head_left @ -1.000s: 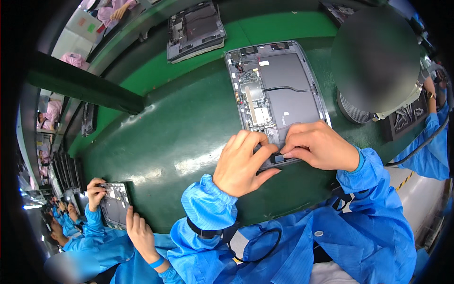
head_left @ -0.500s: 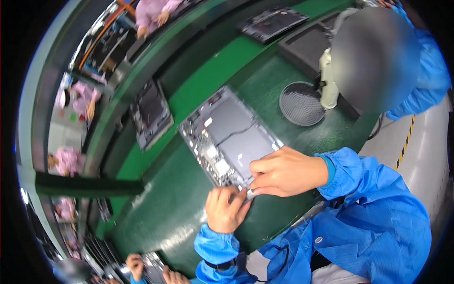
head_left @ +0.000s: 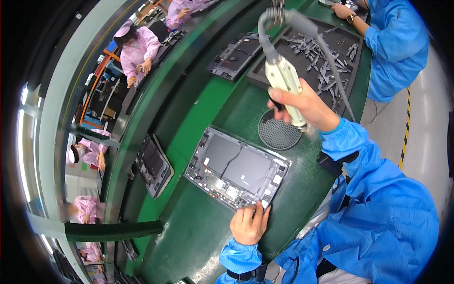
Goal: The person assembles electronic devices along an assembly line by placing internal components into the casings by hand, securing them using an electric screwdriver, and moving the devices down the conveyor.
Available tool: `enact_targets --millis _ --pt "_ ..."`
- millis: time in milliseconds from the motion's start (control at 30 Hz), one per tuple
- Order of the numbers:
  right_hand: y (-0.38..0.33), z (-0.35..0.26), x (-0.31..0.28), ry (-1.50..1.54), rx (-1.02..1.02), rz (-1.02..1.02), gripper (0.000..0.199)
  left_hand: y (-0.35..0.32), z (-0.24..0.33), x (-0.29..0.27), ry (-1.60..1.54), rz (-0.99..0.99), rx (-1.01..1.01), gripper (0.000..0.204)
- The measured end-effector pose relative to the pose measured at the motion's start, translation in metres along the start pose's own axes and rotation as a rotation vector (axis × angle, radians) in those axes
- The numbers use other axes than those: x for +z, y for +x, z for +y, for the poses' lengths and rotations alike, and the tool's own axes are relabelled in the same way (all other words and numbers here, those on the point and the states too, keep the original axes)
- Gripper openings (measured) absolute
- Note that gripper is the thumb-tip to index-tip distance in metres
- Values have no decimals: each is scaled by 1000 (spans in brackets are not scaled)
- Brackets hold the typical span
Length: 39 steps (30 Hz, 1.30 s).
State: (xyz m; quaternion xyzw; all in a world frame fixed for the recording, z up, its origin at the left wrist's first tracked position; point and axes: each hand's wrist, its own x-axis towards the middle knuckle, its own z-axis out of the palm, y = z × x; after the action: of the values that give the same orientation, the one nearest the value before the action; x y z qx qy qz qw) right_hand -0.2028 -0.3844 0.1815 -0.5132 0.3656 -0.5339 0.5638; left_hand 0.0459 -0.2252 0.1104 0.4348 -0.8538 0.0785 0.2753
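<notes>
An opened laptop base [head_left: 236, 168] with dark battery panels and circuit boards lies on the green bench [head_left: 198, 222]. My left hand [head_left: 249, 223] rests on its near corner, fingers curled against the edge. My right hand [head_left: 307, 108] is raised above the bench and grips a cream-coloured electric screwdriver [head_left: 283, 80] hanging from a grey cable, its tip pointing down beside a round black screw tray [head_left: 279, 132].
A second opened device [head_left: 153, 164] lies to the left, another [head_left: 235, 56] farther back. A black tray of small metal parts [head_left: 321, 57] sits behind the screwdriver. A person in a blue coat [head_left: 395, 45] works at the right; people in pink [head_left: 137, 47] sit across.
My right hand left the laptop base and took hold of the hanging screwdriver. My left hand stayed at the near corner. The view swung right.
</notes>
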Motion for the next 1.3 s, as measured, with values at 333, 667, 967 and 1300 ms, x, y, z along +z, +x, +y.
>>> enact_targets --millis 333,667,967,1300 --pt "-1 33 49 254 -121 46 33 -6 -1 -5 6 -27 -104 34" --pt "3 45 51 255 -142 40 29 -7 -4 -3 -12 -33 -122 38" --pt "6 48 53 250 -161 45 24 -8 -6 0 -17 -10 -111 35" --pt "1 58 58 246 -308 201 27 -14 -12 3 -71 61 -58 30"
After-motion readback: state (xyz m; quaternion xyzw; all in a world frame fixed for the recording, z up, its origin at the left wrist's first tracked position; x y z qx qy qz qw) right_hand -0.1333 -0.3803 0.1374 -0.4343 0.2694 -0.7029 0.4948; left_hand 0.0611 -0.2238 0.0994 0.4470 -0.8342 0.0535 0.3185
